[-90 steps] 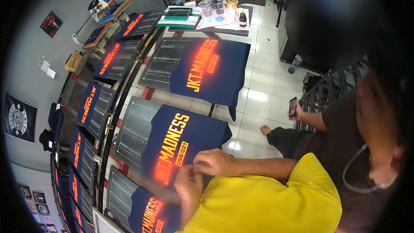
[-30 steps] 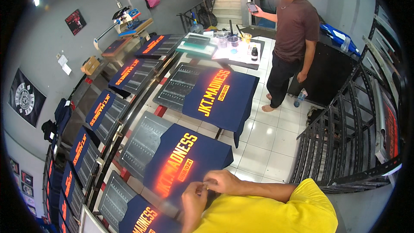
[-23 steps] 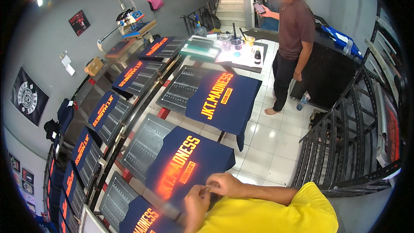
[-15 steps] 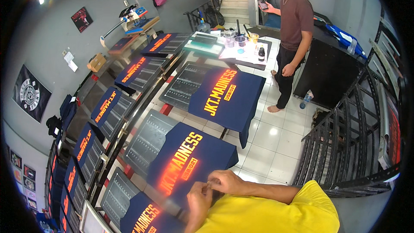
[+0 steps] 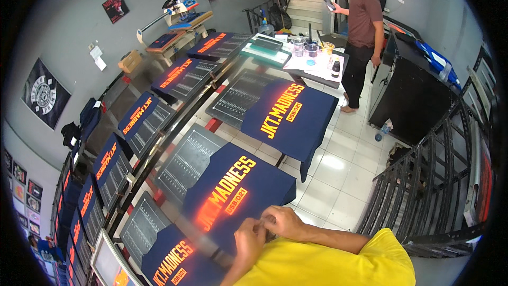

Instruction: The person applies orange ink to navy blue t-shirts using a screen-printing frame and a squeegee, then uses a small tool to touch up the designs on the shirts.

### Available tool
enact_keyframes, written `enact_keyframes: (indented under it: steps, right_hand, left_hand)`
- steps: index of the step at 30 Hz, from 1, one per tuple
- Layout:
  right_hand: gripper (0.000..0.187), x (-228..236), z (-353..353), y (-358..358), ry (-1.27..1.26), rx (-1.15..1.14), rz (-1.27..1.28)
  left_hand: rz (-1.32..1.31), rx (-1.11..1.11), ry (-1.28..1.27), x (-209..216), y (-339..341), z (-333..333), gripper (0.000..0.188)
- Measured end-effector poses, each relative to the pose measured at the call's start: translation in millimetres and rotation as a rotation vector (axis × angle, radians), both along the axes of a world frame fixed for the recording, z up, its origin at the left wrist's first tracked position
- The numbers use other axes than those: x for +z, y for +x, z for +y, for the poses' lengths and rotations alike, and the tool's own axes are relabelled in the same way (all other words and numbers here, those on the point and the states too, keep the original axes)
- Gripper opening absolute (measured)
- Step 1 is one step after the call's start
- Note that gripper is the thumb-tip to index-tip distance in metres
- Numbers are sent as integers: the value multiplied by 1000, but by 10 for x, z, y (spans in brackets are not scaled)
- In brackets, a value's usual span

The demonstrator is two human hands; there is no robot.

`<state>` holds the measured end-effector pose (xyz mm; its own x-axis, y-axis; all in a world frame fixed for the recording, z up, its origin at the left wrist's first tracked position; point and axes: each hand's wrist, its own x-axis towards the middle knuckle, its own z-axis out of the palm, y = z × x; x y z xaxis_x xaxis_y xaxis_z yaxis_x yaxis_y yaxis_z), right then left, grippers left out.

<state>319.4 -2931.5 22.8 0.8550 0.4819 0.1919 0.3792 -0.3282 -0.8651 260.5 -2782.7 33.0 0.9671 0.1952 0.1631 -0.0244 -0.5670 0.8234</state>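
Observation:
My left hand (image 5: 248,237) and my right hand (image 5: 283,223) meet in front of my yellow shirt, fingertips pinched together. Whatever lies between the fingers is too small or hidden to make out. Just beyond them, a navy shirt (image 5: 276,186) with orange-yellow lettering lies over a dark printing pallet (image 5: 189,160); neither hand visibly grips it. Farther off, another navy printed shirt (image 5: 318,107) drapes from its pallet (image 5: 239,95). A third navy shirt (image 5: 159,251) is at the lower left, on a pallet (image 5: 144,225).
More printed shirts on pallets (image 5: 185,77) line the rail's far side. A framed screen (image 5: 103,251) leans at lower left. A small table (image 5: 323,70) holds cups of ink and a dark bottle. Beyond it stands a person (image 5: 365,26) holding a phone. Black metal racks (image 5: 418,185) rise at right.
My view has shifted, so the scene sits lower and more to the right. My hands stay pinched together. The other person's lowered arm has moved back slightly.

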Motion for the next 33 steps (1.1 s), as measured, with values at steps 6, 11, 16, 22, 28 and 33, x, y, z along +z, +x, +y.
enact_keyframes:
  steps: [6, 11, 16, 22, 28, 33]
  right_hand:
    - [17, 49, 26, 6, 3, 4, 63]
    - [18, 73, 36, 40, 3, 21, 86]
    - [17, 32, 55, 83, 164, 85, 287]
    - [13, -178, 25, 95, 200, 135, 451]
    - [12, -262, 42, 62, 334, 11, 669]
    - [7, -282, -100, 167, 476, -99, 707]
  left_hand:
    - [-12, 28, 16, -62, -16, 4, 9]
    - [14, 2, -6, -22, 1, 43, 9]
    - [78, 40, -157, -51, 32, 124, 11]
    - [161, 12, -477, -176, 17, 201, 9]
    - [143, 72, -782, -279, 52, 209, 7]
    - [98, 125, -1035, -271, 28, 537, 9]
